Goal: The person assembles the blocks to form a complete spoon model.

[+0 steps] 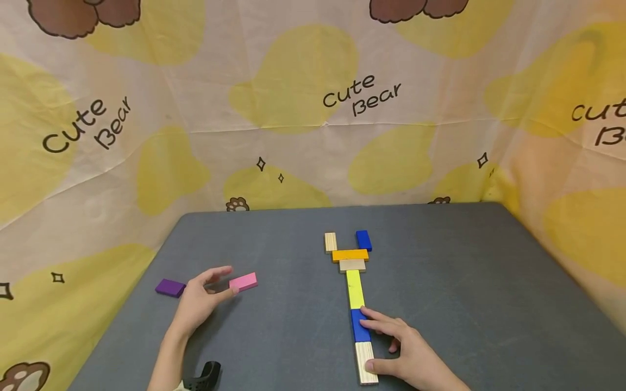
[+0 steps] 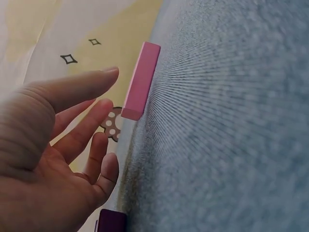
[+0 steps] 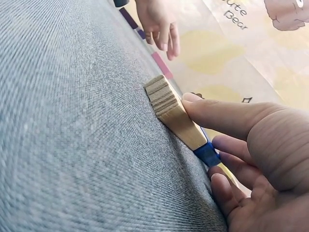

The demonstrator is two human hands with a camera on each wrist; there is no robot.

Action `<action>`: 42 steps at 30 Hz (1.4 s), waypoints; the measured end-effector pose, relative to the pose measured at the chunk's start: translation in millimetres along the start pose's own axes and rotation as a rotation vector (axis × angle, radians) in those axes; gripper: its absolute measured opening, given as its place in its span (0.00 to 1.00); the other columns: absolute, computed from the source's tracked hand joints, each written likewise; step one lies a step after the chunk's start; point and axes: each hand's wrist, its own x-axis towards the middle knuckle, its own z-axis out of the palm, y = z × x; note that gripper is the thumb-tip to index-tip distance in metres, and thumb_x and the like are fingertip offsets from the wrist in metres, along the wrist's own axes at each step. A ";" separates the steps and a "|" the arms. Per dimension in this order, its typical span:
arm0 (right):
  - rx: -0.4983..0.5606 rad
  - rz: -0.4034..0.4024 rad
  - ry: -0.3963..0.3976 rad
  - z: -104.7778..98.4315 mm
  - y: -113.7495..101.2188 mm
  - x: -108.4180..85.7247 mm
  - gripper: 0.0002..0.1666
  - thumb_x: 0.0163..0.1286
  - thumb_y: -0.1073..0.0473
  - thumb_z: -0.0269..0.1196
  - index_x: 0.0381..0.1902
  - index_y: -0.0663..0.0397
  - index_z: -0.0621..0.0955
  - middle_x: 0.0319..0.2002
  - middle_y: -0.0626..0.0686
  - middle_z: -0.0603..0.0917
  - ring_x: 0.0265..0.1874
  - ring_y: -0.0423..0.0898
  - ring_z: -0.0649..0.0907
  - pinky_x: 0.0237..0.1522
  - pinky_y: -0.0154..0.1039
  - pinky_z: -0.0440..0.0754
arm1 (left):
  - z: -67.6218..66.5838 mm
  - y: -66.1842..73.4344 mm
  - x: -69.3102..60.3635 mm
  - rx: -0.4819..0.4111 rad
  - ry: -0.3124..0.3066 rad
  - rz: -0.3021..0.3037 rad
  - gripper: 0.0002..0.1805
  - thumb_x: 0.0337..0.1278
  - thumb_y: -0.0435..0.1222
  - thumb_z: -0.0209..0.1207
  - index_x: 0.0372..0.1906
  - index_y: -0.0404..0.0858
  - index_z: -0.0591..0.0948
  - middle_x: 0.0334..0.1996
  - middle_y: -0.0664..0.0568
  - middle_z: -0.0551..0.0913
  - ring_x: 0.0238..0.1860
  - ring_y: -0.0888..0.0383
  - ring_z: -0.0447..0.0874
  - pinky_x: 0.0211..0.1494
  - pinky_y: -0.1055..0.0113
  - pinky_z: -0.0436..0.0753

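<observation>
In the head view, a line of wooden blocks runs away from me: a plain wood block (image 1: 366,363) nearest, then a blue block (image 1: 360,326) and a lime-yellow block (image 1: 355,289). My right hand (image 1: 413,350) rests beside the line, its thumb touching the plain block and its extended fingertips at the blue one. To the left, my left hand (image 1: 201,301) hovers with fingers spread, thumb tip near a pink block (image 1: 243,282). The left wrist view shows a gap between that hand and the pink block. A purple block (image 1: 169,288) lies behind its wrist.
Beyond the yellow block, a pale wood block (image 1: 352,265) and an orange block (image 1: 350,256) lie crosswise. At the far end sit a small plain block (image 1: 330,242) and another blue block (image 1: 363,240). A printed curtain (image 1: 293,108) hangs behind the grey table (image 1: 464,260).
</observation>
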 end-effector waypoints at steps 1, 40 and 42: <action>0.004 -0.001 -0.001 -0.1 0.2 -0.2 0.41 0.52 0.38 0.75 0.64 0.37 0.78 0.70 0.46 0.68 0.50 0.49 0.70 0.37 0.34 0.75 | 0.2 -0.6 0.1 0.001 -0.002 -0.005 0.30 0.49 0.43 0.74 0.58 0.40 0.81 0.55 0.49 0.81 0.59 0.50 0.73 0.50 0.63 0.75; 0.009 -0.018 0.008 -0.6 0.0 -1.2 0.40 0.53 0.40 0.75 0.65 0.38 0.78 0.70 0.47 0.68 0.50 0.50 0.70 0.36 0.34 0.75 | 9.9 -0.1 0.7 0.037 0.018 -0.047 0.27 0.44 0.33 0.76 0.54 0.36 0.83 0.48 0.47 0.85 0.50 0.52 0.77 0.48 0.63 0.74; 0.010 -0.016 0.008 -0.7 0.1 -1.2 0.40 0.53 0.40 0.75 0.65 0.38 0.78 0.70 0.47 0.68 0.50 0.50 0.70 0.36 0.34 0.75 | 10.3 0.2 0.9 0.040 0.021 -0.046 0.26 0.44 0.32 0.75 0.53 0.36 0.83 0.47 0.47 0.85 0.50 0.52 0.77 0.48 0.63 0.74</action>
